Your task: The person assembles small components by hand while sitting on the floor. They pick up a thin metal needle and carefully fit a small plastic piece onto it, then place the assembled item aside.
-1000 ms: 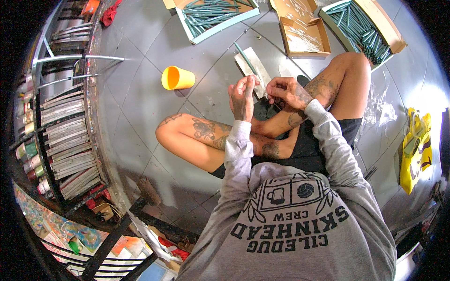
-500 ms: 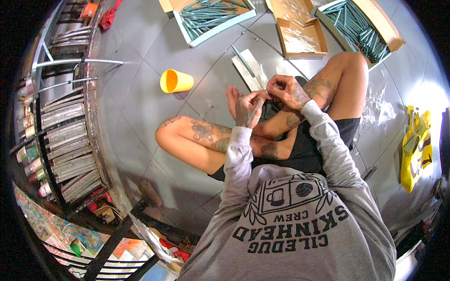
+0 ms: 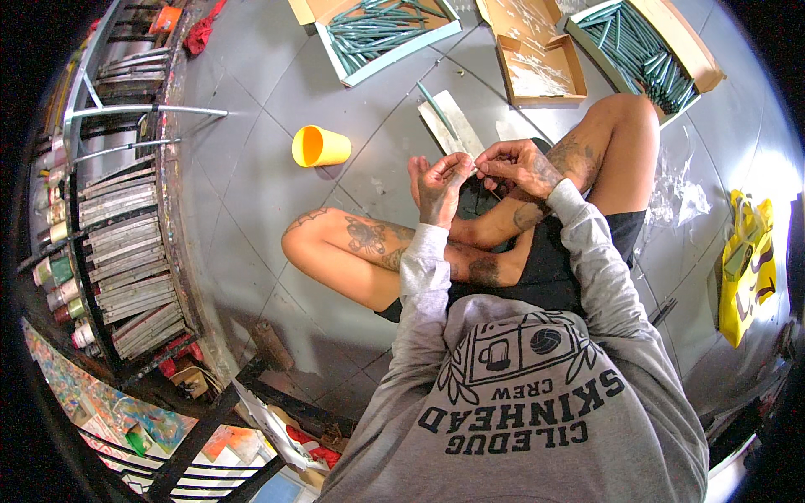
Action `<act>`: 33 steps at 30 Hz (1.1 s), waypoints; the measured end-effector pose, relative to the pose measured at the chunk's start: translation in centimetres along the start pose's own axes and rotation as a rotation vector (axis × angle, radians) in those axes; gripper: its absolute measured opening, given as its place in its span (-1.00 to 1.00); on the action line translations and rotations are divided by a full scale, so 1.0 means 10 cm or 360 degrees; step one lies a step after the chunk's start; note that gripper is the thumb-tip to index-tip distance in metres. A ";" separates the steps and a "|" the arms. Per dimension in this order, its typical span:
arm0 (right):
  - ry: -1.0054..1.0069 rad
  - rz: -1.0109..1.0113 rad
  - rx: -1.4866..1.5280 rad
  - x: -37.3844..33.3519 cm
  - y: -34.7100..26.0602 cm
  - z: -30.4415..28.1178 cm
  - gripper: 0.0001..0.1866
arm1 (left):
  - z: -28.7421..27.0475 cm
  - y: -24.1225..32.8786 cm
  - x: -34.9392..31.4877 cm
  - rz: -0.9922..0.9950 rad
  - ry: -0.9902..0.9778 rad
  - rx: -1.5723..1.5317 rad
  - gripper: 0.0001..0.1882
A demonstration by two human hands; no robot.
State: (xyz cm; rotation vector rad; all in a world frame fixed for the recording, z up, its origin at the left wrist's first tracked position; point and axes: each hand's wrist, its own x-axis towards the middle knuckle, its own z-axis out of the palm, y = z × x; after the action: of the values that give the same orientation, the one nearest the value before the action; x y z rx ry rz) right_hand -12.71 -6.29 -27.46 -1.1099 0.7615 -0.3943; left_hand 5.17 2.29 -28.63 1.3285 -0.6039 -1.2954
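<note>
Above my crossed legs, my left hand (image 3: 443, 186) and my right hand (image 3: 521, 168) meet at the fingertips. Both are pinched on something tiny and pale between them, too small to name. Just beyond lies a pale flat board (image 3: 463, 127) on the floor, with a dark green pen-like stick (image 3: 438, 111) resting lengthwise on it. A whitish flat piece (image 3: 513, 130) shows beside the board, close to my right hand.
At the far side, an open box (image 3: 381, 54) and another box (image 3: 637, 59) hold many green sticks. Between them a brown carton (image 3: 545, 71) contains whitish slivers. A yellow cup (image 3: 321, 147) lies left; a yellow bag (image 3: 746, 268) right. Loaded shelves (image 3: 126, 243) line the left.
My left hand has turned, its fingers more raised and straighter, while the fingertips still meet. My right hand's fingers have shifted slightly. The whitish piece beside the board shows more plainly.
</note>
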 end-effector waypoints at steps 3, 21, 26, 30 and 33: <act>0.0026 -0.0038 -0.0022 0.01 0.03 0.00 -0.77 | 0.06 0.02 -0.02 0.0150 0.0047 0.0186 -0.72; 0.0163 -0.0189 -0.0125 0.10 0.19 0.00 -0.77 | 0.17 0.15 -0.05 0.0175 0.0248 0.0424 -0.72; 0.0169 -0.0203 -0.0145 0.11 0.20 0.00 -0.77 | 0.18 0.10 -0.05 0.0303 0.0311 0.0651 -0.74; 0.0253 -0.0225 -0.0190 0.10 0.19 0.02 -0.77 | 0.17 0.02 0.00 0.0569 0.0471 0.1072 -0.76; 0.0317 -0.0210 -0.0287 0.11 0.18 0.03 -0.77 | 0.19 0.01 -0.03 0.0713 0.0376 0.1013 -0.76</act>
State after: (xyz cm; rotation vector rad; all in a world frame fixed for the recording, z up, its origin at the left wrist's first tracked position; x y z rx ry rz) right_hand -11.89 -6.05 -29.45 -1.3078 0.9151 -0.5622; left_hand 3.42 1.90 -28.03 1.6976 -1.1272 -0.5799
